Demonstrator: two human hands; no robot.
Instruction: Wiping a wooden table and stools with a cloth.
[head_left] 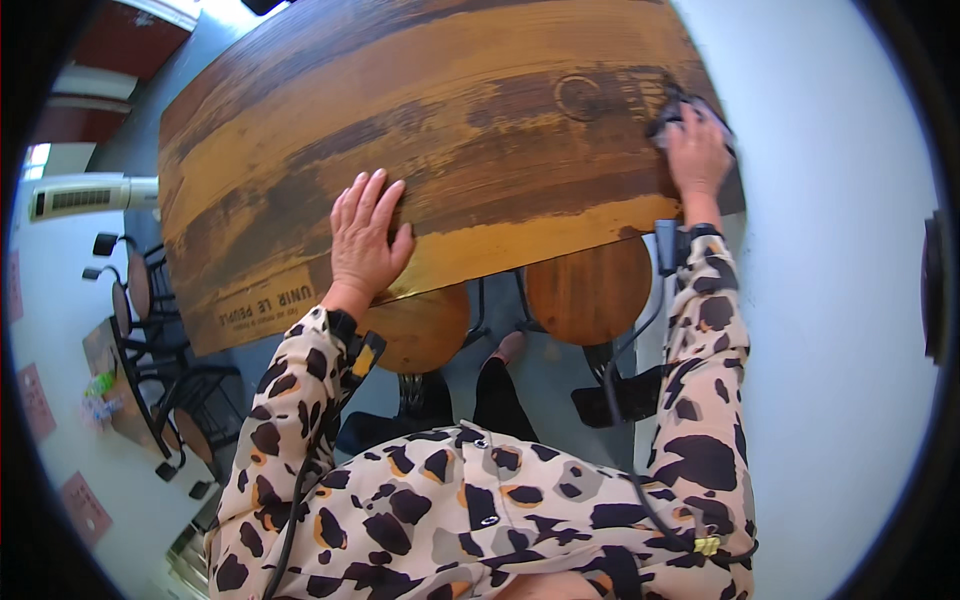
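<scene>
Leopard-print shirt (pixel 420 510) cloth filled the lower edge, nearest the camera, its sleeves reaching up to a wood-patterned tabletop (pixel 450 130). Work with a crumpled dark cloth (pixel 662 126) seemed under way rather than finished, since the cloth lay beneath the right hand at the table's right-hand end, close to the white wall (pixel 830 260). How much of the surface it had covered could not be judged: the brown and ochre streaks looked like part of the pattern, and no damp edge separated a done part from what was left.

The right hand (pixel 697 155) was clamped on the cloth, fingers bent over it and pressing it down; the thumb could not be made out. The left hand (pixel 368 235) rested palm down near the table's near edge, holding nothing, its fingers extended with slight gaps and the thumb apart. Two round wooden seats (pixel 588 290) stood below that edge.
</scene>
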